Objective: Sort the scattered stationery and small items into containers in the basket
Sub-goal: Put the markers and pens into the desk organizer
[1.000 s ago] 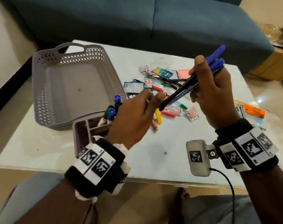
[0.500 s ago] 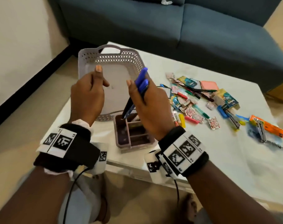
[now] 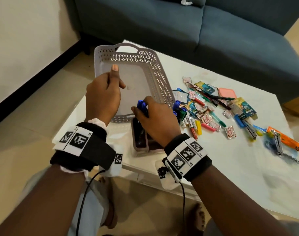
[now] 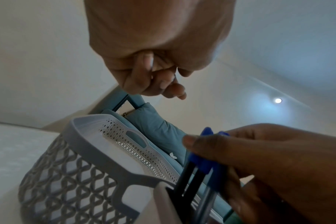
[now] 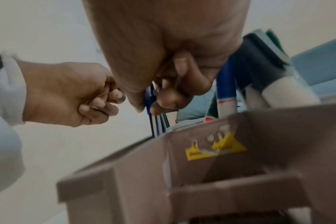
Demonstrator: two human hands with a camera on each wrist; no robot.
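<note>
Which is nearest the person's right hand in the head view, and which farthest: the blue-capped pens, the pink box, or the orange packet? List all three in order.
From the right hand:
1. Blue-capped pens: gripped in the hand itself, over the brown organiser.
2. Pink box: to the right, at the far side of the scattered pile.
3. Orange packet: farthest, near the table's right edge.

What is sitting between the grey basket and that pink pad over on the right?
In the head view, between the basket and the pink pad lie scattered sachets, packets and pens on the white table.

head: high, looks down | wrists: low, close, up | shared: basket (image 3: 155,68)
</note>
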